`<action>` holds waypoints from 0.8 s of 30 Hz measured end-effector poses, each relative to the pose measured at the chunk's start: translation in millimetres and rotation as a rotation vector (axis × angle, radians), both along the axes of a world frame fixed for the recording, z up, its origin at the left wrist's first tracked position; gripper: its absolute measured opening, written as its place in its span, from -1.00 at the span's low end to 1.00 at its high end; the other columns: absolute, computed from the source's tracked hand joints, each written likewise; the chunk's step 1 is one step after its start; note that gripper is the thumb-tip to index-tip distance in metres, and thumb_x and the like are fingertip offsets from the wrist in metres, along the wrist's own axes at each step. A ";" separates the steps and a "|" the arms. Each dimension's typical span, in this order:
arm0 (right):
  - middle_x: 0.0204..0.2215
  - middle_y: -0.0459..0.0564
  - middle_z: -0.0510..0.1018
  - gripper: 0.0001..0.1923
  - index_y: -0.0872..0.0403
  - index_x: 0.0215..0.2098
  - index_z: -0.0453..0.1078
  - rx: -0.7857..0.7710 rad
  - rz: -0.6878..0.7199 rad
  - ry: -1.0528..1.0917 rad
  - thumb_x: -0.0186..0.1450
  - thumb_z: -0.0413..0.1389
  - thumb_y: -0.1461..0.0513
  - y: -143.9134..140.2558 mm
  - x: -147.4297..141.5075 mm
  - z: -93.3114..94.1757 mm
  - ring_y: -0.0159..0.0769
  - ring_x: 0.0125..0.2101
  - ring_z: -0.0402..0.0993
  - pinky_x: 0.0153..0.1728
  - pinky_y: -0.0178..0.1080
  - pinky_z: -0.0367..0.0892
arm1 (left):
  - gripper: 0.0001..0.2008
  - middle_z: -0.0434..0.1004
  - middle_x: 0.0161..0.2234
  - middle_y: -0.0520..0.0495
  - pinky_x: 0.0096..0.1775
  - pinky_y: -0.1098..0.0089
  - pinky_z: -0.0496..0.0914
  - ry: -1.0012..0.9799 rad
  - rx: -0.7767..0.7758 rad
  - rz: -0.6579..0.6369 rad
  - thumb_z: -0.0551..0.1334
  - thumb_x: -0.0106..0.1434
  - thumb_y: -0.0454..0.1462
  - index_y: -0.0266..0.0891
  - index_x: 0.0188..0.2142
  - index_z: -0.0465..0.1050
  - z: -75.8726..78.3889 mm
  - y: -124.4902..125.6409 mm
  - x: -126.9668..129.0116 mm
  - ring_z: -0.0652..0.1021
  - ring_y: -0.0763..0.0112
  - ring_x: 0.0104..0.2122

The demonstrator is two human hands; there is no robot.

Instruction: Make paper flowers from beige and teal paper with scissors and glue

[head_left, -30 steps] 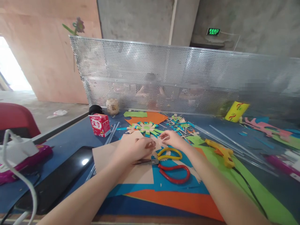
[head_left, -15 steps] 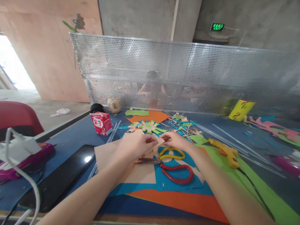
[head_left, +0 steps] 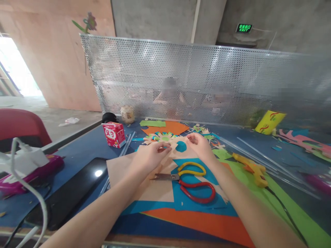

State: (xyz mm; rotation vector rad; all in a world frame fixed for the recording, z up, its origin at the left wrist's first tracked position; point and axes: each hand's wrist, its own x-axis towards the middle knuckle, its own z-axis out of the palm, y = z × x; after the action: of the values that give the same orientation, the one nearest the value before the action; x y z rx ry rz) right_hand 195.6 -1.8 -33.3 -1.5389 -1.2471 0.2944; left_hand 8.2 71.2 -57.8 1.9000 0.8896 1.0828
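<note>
While both forearms are stretched forward over the worktop, a thin beige paper cut-out with a fringed blue disc at its centre is held just above the yellow-and-red-handled scissors. The cut-out's left edge is pinched by the fingertips of the left hand, its right edge by those of the right hand; its outline is partly hidden by them. Flat beige, blue and orange paper sheets are spread under the scissors, whose blades lie shut. Right of the scissors a yellow glue gun is laid.

One pair of scissors, one glue gun, one red carton
</note>
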 end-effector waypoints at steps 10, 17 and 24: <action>-0.53 -0.13 0.43 -0.74 0.06 -0.44 0.31 -0.119 0.123 0.281 -0.01 0.15 0.07 -2.7 -7.0 -3.4 -0.41 -0.55 0.33 -0.57 -0.35 0.23 | -0.80 0.50 -0.44 -0.02 -0.43 0.48 0.30 -0.340 -0.156 0.160 0.26 0.01 -0.18 -0.26 -0.42 0.39 6.5 17.0 1.1 0.48 0.45 -0.43; -0.42 -0.09 0.50 -0.63 0.04 -0.34 0.35 -0.190 0.298 0.403 -0.11 0.24 0.10 -11.1 -31.0 0.4 -0.37 -0.45 0.40 -0.55 -0.37 0.25 | -0.78 0.48 -0.50 0.02 -0.55 0.53 0.23 -0.435 -0.229 0.138 0.27 0.02 -0.20 -0.26 -0.38 0.32 10.0 10.4 4.9 0.43 0.54 -0.55; -0.56 -0.12 0.47 -0.65 0.07 -0.51 0.33 -0.231 0.225 0.504 -0.20 0.30 0.09 -10.3 -37.3 -4.3 -0.41 -0.57 0.34 -0.59 -0.35 0.23 | -0.70 0.49 -0.51 0.04 -0.60 0.52 0.18 -0.409 -0.230 0.038 0.31 -0.01 -0.14 -0.24 -0.31 0.37 4.0 7.0 7.3 0.36 0.57 -0.65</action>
State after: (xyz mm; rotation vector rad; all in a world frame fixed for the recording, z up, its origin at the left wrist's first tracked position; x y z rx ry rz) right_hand 158.3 -12.1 -37.5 -1.3944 -1.0022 0.9400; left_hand 15.5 78.2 -53.8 1.4112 0.7782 1.2737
